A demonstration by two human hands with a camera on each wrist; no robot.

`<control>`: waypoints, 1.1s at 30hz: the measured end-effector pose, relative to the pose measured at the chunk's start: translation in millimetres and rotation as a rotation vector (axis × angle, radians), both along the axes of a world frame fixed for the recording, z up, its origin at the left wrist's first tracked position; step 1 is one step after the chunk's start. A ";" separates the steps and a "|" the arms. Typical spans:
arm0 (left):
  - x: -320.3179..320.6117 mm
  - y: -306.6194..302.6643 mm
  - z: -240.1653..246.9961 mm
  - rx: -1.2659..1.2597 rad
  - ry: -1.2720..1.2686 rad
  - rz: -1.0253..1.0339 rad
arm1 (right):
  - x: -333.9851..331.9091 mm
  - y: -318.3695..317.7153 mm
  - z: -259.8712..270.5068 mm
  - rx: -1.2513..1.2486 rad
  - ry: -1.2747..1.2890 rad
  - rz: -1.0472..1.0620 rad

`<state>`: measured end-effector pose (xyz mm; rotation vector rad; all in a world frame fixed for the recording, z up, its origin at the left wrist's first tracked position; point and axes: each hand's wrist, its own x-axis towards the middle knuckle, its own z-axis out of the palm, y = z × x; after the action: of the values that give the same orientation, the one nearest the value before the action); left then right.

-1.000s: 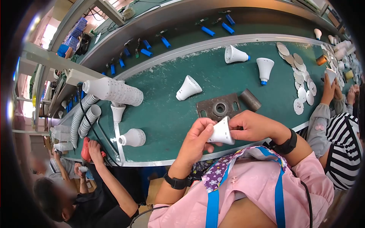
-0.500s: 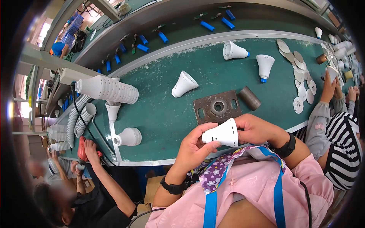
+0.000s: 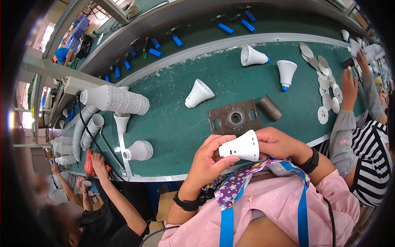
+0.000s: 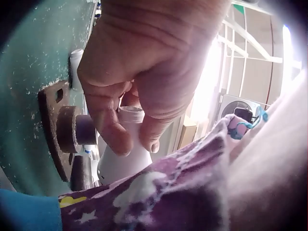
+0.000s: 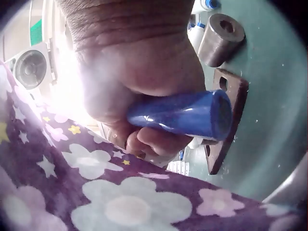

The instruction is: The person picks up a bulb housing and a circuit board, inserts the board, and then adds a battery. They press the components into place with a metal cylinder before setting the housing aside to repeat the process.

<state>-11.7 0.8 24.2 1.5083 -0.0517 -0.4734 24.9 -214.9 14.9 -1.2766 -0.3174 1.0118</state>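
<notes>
My left hand (image 3: 207,159) pinches the narrow neck of a white, cone-shaped bulb housing (image 3: 240,147) between thumb and fingers, just above my lap. The housing lies sideways, wide end to the right, with small slots along its side. At that wide end is my right hand (image 3: 279,142). In the right wrist view its curled fingers hold a blue cylindrical battery (image 5: 183,115) against the palm. Just beyond my hands, on the green bench, lies a dark steel plate (image 3: 216,117) with a raised ring, next to a metal cylinder (image 3: 270,108).
Loose bulb housings (image 3: 199,94) lie around the bench, two with blue ends. Stacked housings (image 3: 119,99) stand left; flat discs (image 3: 323,115) are spread right. Blue batteries (image 3: 225,28) with small boards line the shelf. Left, a person's hand holds a red tool (image 3: 89,162); another person works at right.
The housing has turned in my hands from tilted to lying sideways, and my left fingers have shifted round its neck. The person at right has moved their hands apart and farther along the bench.
</notes>
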 end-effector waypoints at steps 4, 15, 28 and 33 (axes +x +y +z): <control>1.7 -0.5 0.9 0.023 -0.027 -0.020 | -3.6 0.9 -6.6 0.069 0.061 -0.039; 1.3 3.4 -0.9 0.089 -0.131 0.007 | -2.7 9.3 -0.5 0.033 0.061 -0.123; 1.8 -0.4 -12.3 -0.181 0.034 0.425 | 3.8 23.8 3.1 -0.047 -0.598 -0.211; 5.0 1.1 -17.9 -0.162 0.044 0.386 | 7.2 27.0 2.0 -0.105 -0.727 -0.212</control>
<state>-6.7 1.9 6.3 1.3079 0.2275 -0.1858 32.1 -187.9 16.9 -1.7087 -0.6709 0.3563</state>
